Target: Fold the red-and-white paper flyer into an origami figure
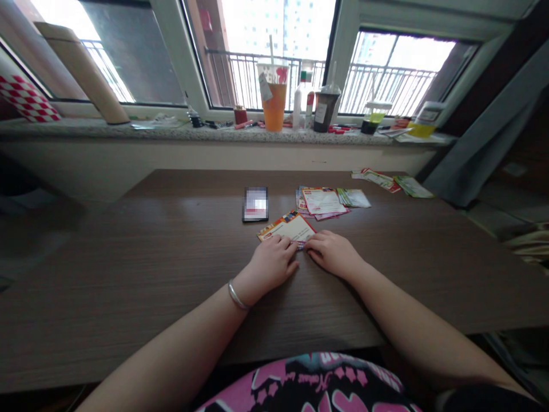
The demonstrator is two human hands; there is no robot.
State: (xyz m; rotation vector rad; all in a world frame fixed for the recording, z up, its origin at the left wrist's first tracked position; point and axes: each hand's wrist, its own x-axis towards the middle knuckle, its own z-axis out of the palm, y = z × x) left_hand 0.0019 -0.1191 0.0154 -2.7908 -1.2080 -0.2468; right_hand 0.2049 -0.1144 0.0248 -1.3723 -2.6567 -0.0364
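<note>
A cream paper leaflet [295,227] with an orange, patterned border lies at an angle on the table in front of me. My left hand [271,264], with a silver bangle at the wrist, rests on its near edge, fingers bent and pressed down on the paper. At the near right corner, my right hand [332,252] has its fingers curled and gripping the edge. A small strip of purplish paper shows between the two sets of fingertips. The undersides of both hands are hidden.
Beyond the leaflet are a phone [255,204] with a blurred screen and a pile of leaflets [325,201]. More leaflets [386,182] lie at the table's far right. Drink cups [274,106], bottles and a cardboard tube [86,74] stand on the windowsill [171,133].
</note>
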